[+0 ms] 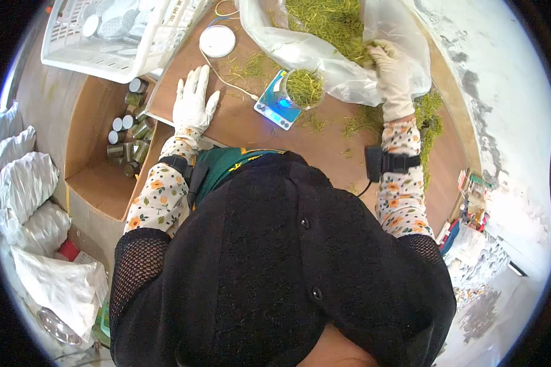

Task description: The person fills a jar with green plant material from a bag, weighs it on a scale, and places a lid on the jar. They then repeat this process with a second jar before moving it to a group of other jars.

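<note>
My left hand (193, 103), in a white glove, lies flat on the brown tabletop with its fingers stretched out. My right hand (390, 73), also gloved, is at the mouth of a clear plastic bag (404, 37), its fingers curled together around dried green strands. More of these dried green strands (327, 21) fill the bag. Between my hands, a clear jar (304, 88) holding green strands stands on a blue digital scale (278, 105) with a lit display. A round white lid (217, 41) lies beyond my left hand.
A white plastic basket (113, 67) of lids stands at the upper left. Below it, a cardboard box (95, 177) holds several lidded jars. A white cable (226, 81) runs to the scale. Loose strands (431, 122) lie along the table's right side.
</note>
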The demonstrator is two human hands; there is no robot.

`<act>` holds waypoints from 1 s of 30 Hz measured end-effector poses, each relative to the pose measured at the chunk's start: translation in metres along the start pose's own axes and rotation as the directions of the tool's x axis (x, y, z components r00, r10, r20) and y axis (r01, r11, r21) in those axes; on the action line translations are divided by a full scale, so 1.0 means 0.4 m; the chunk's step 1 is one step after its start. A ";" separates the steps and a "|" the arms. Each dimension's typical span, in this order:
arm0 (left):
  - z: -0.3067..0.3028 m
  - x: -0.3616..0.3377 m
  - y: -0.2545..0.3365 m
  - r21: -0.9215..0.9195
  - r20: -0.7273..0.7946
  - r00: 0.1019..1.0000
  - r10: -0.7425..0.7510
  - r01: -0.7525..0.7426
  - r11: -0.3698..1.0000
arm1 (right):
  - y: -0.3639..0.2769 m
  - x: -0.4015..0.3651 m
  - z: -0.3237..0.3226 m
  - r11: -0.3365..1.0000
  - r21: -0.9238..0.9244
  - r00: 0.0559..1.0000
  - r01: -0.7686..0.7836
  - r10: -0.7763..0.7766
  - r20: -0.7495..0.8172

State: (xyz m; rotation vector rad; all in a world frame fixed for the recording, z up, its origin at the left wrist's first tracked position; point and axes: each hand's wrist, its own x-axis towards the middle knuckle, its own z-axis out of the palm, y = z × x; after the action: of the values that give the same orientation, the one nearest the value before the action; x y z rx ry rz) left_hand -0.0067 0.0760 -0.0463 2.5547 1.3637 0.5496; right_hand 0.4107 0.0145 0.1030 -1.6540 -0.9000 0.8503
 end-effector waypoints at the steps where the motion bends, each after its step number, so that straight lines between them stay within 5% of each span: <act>1: -0.002 0.000 0.001 -0.005 -0.001 1.000 0.002 -0.002 1.000 | -0.005 -0.025 0.016 0.997 0.071 0.999 -0.011 0.008 0.041; 6: 0.004 -0.002 -0.002 -0.001 -0.015 1.000 0.017 -0.017 1.000 | -0.048 -0.143 0.124 0.976 0.197 0.985 -0.098 0.068 0.157; 9: 0.003 -0.003 -0.002 -0.001 -0.013 1.000 0.022 -0.022 1.000 | -0.026 -0.178 0.164 0.994 0.048 0.977 -0.094 0.083 0.198; 12: 0.003 -0.004 0.000 -0.016 -0.019 1.000 0.023 -0.023 1.000 | 0.026 -0.190 0.188 0.961 -0.231 0.967 0.149 -0.093 0.237; 13: 0.003 -0.004 -0.001 -0.013 -0.022 0.999 0.025 -0.025 1.000 | 0.056 -0.190 0.194 0.829 -0.327 0.885 0.454 -0.377 0.274; 14: 0.003 -0.004 -0.002 -0.010 -0.023 0.999 0.027 -0.028 1.000 | 0.081 -0.191 0.197 0.713 -0.440 0.837 0.546 -0.445 0.318; 16: 0.004 -0.002 -0.003 -0.006 -0.025 0.999 0.028 -0.028 1.000 | 0.075 -0.192 0.215 0.410 -0.615 0.723 0.673 -0.541 0.431; 17: 0.005 -0.002 -0.003 -0.006 -0.025 0.999 0.026 -0.026 1.000 | 0.066 -0.204 0.213 0.337 -0.692 0.752 0.638 -0.465 0.468; 20: 0.003 -0.001 0.002 0.001 -0.019 1.000 0.024 -0.024 1.000 | 0.053 -0.210 0.231 0.146 -0.645 0.587 0.750 -0.597 0.548; 24: -0.001 0.000 0.006 0.023 0.001 0.999 0.036 -0.036 0.999 | 0.049 -0.188 0.258 0.167 -0.610 0.571 0.775 -0.598 0.562; 25: -0.002 0.001 0.007 0.014 0.007 0.999 0.033 -0.033 0.999 | 0.037 -0.191 0.262 0.225 -0.662 0.670 0.715 -0.490 0.557; 30: -0.001 0.003 0.005 0.021 0.019 0.999 0.027 -0.028 0.999 | -0.037 -0.209 0.218 0.263 -0.632 0.673 0.729 -0.442 0.593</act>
State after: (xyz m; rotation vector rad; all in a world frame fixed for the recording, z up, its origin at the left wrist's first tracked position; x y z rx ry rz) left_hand -0.0049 0.0759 -0.0453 2.5926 1.3375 0.5173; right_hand 0.2934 -0.0173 0.1062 -1.6895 -2.2889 0.0241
